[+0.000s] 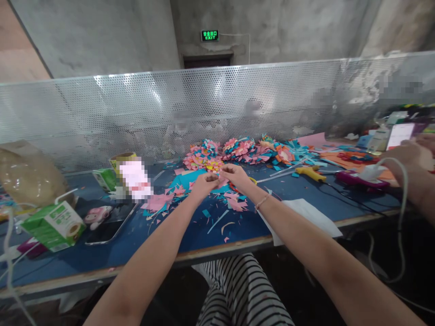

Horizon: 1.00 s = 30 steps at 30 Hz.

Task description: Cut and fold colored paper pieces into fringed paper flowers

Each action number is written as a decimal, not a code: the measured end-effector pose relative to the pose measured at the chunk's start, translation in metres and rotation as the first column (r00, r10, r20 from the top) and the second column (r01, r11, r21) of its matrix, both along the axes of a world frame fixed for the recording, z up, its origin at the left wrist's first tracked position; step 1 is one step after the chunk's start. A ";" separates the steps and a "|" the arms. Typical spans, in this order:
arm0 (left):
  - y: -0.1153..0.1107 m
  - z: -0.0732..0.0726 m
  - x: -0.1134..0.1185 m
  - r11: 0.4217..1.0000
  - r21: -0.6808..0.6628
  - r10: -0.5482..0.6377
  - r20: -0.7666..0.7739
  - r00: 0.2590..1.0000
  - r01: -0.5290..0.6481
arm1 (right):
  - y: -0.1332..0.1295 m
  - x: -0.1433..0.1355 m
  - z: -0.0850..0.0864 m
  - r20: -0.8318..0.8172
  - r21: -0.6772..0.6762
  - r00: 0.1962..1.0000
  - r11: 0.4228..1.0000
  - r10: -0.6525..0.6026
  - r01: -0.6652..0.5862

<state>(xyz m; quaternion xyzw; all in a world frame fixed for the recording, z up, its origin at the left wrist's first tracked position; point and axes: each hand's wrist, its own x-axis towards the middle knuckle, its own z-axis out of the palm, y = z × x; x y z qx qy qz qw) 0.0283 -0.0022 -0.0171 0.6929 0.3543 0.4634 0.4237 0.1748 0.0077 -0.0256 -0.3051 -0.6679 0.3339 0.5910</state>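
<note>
My left hand (pixel 205 183) and my right hand (pixel 236 175) meet above the table, fingers pinched close together. A small piece of pink paper (pixel 222 181) shows between them, and both sets of fingertips are closed on it; its exact shape is partly hidden. Just beyond my hands lie folded paper flowers (pixel 207 154) in pink, blue and yellow. A blue paper sheet (pixel 186 179) lies by my left hand. Cut pink paper scraps (pixel 159 201) are strewn around, and something with red and yellow parts is half hidden beside my right hand.
A yellow glue gun (pixel 311 173) and a white sheet (pixel 302 219) lie to the right. A lit phone (pixel 136 178), a green drink carton (pixel 56 225) and a dark phone (pixel 110 226) stand or lie left. Another person's hand (pixel 404 158) is at far right. A perforated metal screen (pixel 217 113) runs behind.
</note>
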 end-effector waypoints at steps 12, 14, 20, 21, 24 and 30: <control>0.001 -0.002 -0.001 1.000 0.002 -0.018 -0.019 1.000 0.019 | 0.000 -0.002 0.001 0.005 -0.001 1.000 1.000 -0.020 0.020; 0.001 -0.002 -0.001 1.000 -0.007 -0.023 -0.021 1.000 0.022 | 0.000 -0.002 0.001 0.012 -0.003 1.000 1.000 -0.027 0.027; 0.001 -0.002 -0.001 1.000 -0.024 -0.018 -0.053 0.998 0.017 | -0.002 -0.002 0.002 -0.007 -0.007 1.000 1.000 -0.006 0.006; 0.001 -0.001 -0.001 1.000 -0.025 -0.019 -0.055 0.998 0.017 | -0.002 -0.002 0.002 -0.013 -0.005 1.000 1.000 -0.006 0.006; 0.000 -0.001 -0.001 0.999 -0.030 -0.017 -0.052 0.999 0.016 | -0.002 -0.002 0.002 -0.025 -0.014 1.000 1.000 -0.013 0.012; 0.001 -0.001 -0.001 0.999 -0.036 -0.023 -0.057 0.998 0.021 | -0.005 -0.003 0.005 -0.104 -0.117 0.995 0.993 -0.008 -0.004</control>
